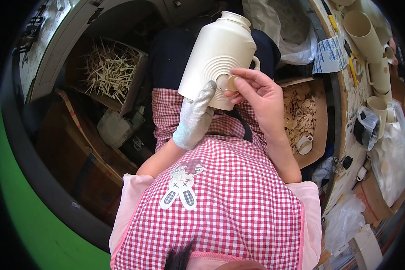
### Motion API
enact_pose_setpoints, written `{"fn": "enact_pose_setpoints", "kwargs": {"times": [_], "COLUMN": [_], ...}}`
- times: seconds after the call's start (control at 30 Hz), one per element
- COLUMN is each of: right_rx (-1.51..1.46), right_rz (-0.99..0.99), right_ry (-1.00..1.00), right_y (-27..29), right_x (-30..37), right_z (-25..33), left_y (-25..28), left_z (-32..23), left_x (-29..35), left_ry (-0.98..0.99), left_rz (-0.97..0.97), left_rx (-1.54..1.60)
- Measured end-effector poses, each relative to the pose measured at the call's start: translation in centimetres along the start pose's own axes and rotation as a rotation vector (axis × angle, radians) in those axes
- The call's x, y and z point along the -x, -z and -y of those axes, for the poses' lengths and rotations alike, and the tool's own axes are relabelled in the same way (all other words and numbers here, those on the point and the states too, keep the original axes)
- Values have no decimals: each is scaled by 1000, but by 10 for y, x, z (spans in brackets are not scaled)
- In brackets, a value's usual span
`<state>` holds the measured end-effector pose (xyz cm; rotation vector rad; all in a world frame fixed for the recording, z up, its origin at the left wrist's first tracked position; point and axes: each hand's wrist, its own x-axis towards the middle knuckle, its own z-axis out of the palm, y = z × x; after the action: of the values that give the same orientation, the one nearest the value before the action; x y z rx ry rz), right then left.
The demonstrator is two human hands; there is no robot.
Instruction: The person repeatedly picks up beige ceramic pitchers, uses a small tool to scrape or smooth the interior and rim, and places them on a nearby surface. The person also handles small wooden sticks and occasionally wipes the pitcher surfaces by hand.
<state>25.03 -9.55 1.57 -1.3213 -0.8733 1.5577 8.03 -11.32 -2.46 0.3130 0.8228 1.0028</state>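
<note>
So I'm standing here watching this, nearest to farthest. There's the person's red-and-white checked apron (229, 180), then the left hand (194, 119) in a pale glove, thumb up against the near part of a cream jug (218, 49). That grip is closed around the jug's near end, though the fingers are mostly out of sight behind it, so can't tell how they're spread. The jug sits over the lap, tilted, neck at the far end, handle to the right. Whether it rests on the legs, no idea.

The bare right hand (262, 92) is the fun bit: the grip is pinched nearly shut on a small tan disc (232, 83), thumb and fingertips on it, other fingers loosely bent. The disc is right beside the round recess (222, 82) in the middle of the jug's raised rings. Looks to me like the step in hand is working the disc at that recess, in or out I honestly can't say. I'd guess the next move calls for a steady left hand and a really fine pinch, with the disc lined up flat to the recess.

Over to the right there's a pile of similar thin pieces (299, 108) in a cardboard box, and past it a cluttered tabletop with a cream cylinder (360, 29). Far left, a box of thin pale sticks (110, 72).
</note>
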Motion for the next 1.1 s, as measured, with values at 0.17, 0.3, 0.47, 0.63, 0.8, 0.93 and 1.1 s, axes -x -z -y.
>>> {"fn": "enact_pose_setpoints", "kwargs": {"times": [0.17, 0.3, 0.47, 0.63, 0.8, 0.93, 1.1], "right_rx": [413, 175, 150, 356, 117, 284, 351], "right_rz": [-136, -100, -76, -107, 115, 39, -97], "right_ry": [286, -81, -109, 46, -211, -125, 61], "right_y": [-1, 10, 10, 0, 25, 36, 12], "right_x": [-1, -1, -1, -3, -9, -18, -35], "right_z": [-9, -10, -17, -22, -10, -18, -39], "left_y": [-1, 4, 9, 6, 0, 3, 13], "left_z": [3, 9, 14, 13, 12, 13, 4], "left_x": [2, 2, 1, -1, -1, 0, -5], "left_ry": [-13, -48, -61, -131, -185, -230, -256], "left_rz": [-44, -32, -25, -101, -129, -117, -133], "left_rx": [-15, -93, -116, -242, -276, -370, -492]}}
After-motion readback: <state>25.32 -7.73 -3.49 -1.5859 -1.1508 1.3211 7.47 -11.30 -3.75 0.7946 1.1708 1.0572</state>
